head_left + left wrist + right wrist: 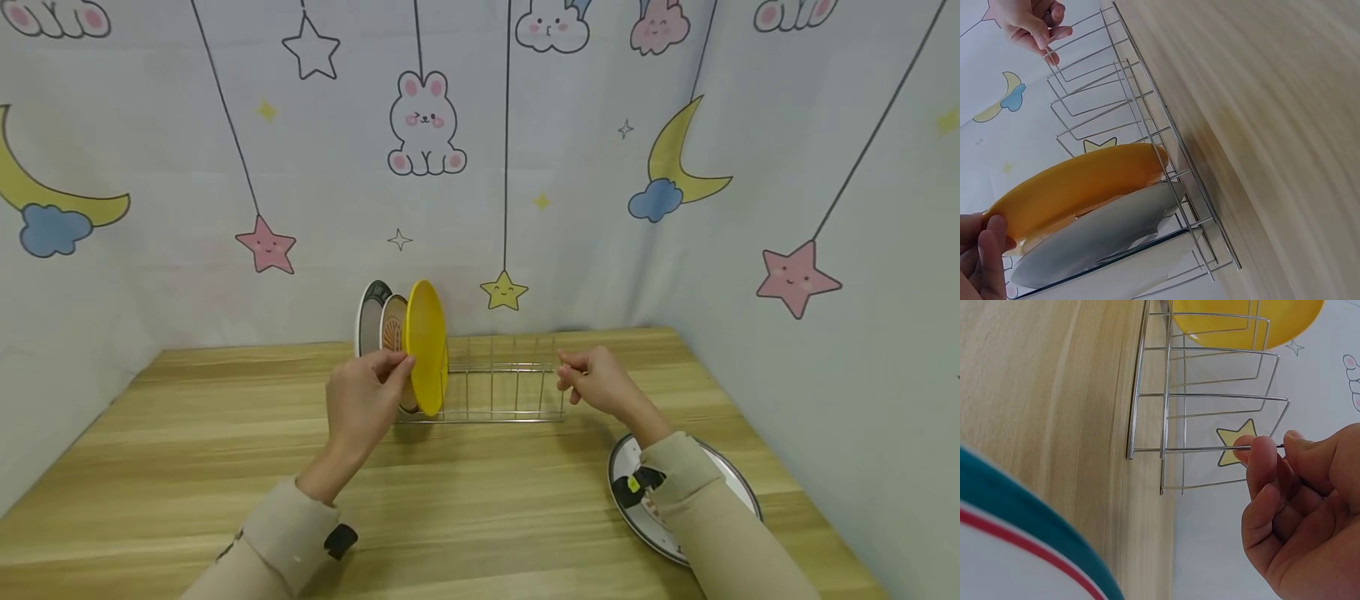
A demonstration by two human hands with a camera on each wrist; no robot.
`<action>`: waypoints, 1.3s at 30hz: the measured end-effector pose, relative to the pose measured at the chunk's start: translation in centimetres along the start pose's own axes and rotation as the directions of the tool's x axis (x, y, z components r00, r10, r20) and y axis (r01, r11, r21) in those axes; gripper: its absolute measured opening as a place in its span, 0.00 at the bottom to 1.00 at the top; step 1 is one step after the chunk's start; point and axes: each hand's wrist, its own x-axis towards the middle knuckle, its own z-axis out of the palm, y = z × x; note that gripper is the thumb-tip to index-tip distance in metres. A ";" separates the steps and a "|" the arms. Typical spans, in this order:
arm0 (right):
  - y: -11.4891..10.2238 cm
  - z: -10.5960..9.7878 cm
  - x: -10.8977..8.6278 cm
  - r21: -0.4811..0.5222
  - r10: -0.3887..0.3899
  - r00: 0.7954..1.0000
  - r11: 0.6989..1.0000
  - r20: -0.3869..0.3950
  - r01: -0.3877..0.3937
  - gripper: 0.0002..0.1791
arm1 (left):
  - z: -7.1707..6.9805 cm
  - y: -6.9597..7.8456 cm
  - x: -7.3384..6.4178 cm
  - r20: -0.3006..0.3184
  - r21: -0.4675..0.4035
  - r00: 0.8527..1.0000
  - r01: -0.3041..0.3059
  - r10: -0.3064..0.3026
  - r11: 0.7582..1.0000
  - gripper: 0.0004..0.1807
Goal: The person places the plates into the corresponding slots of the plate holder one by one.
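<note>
A yellow plate (426,342) stands upright in a wire dish rack (502,415). My left hand (367,400) pinches its near rim between thumb and fingers, as the left wrist view also shows at close range. To its left in the rack stand a patterned plate (392,321) and a dark-rimmed plate (370,317), partly hidden behind one another. At the rack's right end my right hand (600,383) pinches the end wire; in the right wrist view thumb and forefinger close around that wire (1210,449).
A white plate with a dark rim (626,508) lies flat on the wooden table (480,508), partly under the right forearm. Behind the rack hangs a white cloth (337,183) printed with stars, moons and a rabbit.
</note>
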 end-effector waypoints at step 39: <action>-0.2 0.1 -0.1 -0.003 -0.004 1.000 1.000 -0.003 0.004 0.20 | -2.2 -1.1 -1.2 -0.073 -0.189 0.996 0.040 -0.054 0.981 0.03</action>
